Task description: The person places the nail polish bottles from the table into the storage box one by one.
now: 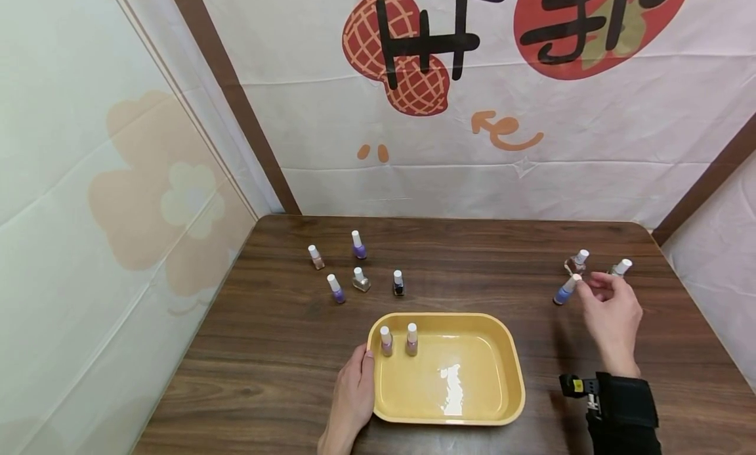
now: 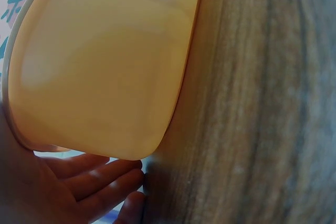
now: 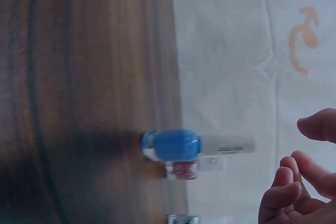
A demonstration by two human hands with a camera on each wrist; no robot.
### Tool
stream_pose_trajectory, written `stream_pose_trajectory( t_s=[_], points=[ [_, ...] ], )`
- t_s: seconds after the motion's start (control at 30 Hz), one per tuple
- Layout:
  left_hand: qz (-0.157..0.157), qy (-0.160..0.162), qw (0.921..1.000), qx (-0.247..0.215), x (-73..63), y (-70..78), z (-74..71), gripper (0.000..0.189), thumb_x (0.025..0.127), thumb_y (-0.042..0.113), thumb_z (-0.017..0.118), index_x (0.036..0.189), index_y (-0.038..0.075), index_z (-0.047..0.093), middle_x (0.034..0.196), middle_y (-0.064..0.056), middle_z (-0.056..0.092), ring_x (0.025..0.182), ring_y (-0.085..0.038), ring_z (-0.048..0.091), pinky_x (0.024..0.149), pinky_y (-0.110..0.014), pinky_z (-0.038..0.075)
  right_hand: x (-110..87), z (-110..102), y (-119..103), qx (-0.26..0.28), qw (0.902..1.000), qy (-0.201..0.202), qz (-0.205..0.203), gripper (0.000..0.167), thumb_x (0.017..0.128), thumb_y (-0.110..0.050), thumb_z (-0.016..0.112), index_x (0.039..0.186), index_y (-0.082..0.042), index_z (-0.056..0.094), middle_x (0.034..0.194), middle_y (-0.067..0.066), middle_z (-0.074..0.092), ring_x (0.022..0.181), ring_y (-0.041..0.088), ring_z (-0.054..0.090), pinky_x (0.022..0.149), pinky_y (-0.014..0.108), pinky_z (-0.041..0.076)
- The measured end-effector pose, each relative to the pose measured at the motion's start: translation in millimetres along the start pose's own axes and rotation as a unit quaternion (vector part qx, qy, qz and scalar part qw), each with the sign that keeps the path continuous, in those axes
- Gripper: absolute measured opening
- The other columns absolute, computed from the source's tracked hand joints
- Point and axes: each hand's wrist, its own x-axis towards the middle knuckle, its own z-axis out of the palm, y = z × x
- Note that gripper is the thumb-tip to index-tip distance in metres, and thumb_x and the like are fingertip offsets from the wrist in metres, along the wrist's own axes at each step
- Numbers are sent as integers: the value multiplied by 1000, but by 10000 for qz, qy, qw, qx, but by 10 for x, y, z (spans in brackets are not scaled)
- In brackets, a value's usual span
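Observation:
My left hand (image 1: 352, 389) holds the left rim of a yellow tray (image 1: 449, 421); in the left wrist view its fingers (image 2: 105, 184) lie along the tray's outer wall. Two pinkish nail polish bottles, one (image 1: 386, 342) beside the other (image 1: 411, 340), stand in the tray's upper left. At the right, my right hand (image 1: 613, 314) is close to the white cap of a blue nail polish bottle (image 1: 566, 291). The right wrist view shows thumb and forefinger parted, a little off the cap of the blue bottle (image 3: 176, 145). Behind stands a reddish-brown bottle (image 1: 575, 263).
Another white-capped bottle (image 1: 621, 267) stands by the right hand, partly hidden. Left of centre are several more: a brown one (image 1: 316, 258), purple ones (image 1: 359, 246) (image 1: 336, 289), a silvery one (image 1: 361, 281) and a black one (image 1: 398, 284). Printed cloth (image 1: 331, 186) hangs behind the table.

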Motion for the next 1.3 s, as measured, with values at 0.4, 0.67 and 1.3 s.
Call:
stream_pose_trajectory(
  t_s=[0.4,0.67,1.3],
  points=[
    [12,80,10000,21,-12,1,0,35,105,28,38,121,9,62,112,-8,69,106,-25,65,89,-46,50,38,140,221,-355,9946,-805,551,41,91,-26,62,121,4,59,117,23,60,91,24,54,76,34,35],
    [-25,54,10000,2,-14,0,-1,35,105,27,38,121,8,62,113,-9,69,106,-25,64,89,-46,50,85,239,285,-411,9907,-1144,609,44,92,-24,60,123,7,55,119,28,57,108,39,52,81,42,36],
    [-44,85,9999,-50,-5,-9,8,33,105,26,38,121,10,62,111,-8,69,104,-23,65,89,-44,50,112,318,348,-424,9929,-1038,397,39,89,-18,59,117,8,58,116,30,60,110,42,50,91,49,34]
  ],
)
